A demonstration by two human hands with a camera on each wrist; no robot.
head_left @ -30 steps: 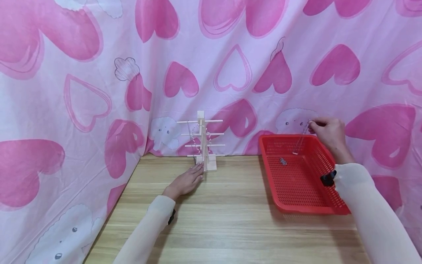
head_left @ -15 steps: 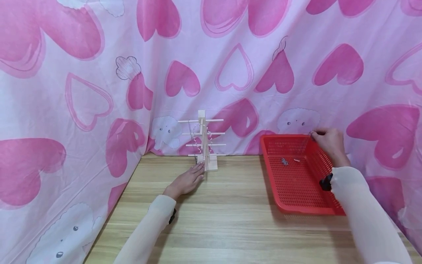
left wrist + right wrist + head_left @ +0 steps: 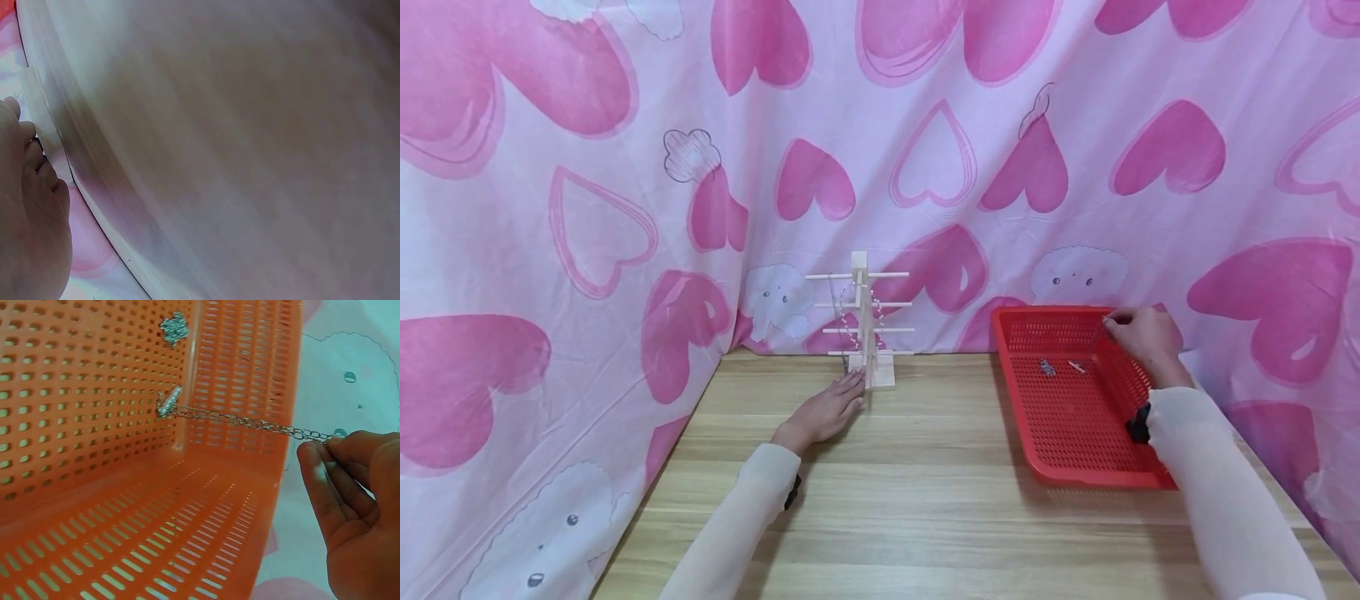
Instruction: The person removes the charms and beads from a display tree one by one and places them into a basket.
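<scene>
My right grip (image 3: 1150, 340) has the upper end of a chain (image 3: 250, 423) pinched between thumb and fingers. The chain slants from my fingertips over the rim into the basket (image 3: 1097, 480), which lies below and to the left of that grip. Its white pendant (image 3: 170, 399) seems to rest on the basket floor.

Beside the pendant, further from my right grip, a silvery clump (image 3: 174, 329) lies loose on the same floor, held by nothing.

Well to the left of my right grip, just beyond my left grip (image 3: 822, 412), stands the rack (image 3: 866, 321). My left grip clasps nothing that I can see; its fingers lie fairly straight, touching the foot. On the rack hangs a string of beads (image 3: 881, 325), one side of its loop on each side of the post, and a thin chain drops from the top peg on the left.

I judge the work partway along: two pieces hang, while the one I pinch and the clump are both off the rack.

I can read no brand, label or writing anywhere, neither on the desk (image 3: 925, 483) under both grips nor on the curtain (image 3: 925, 108) behind them, which carries only printed hearts and fluffy white figures.
</scene>
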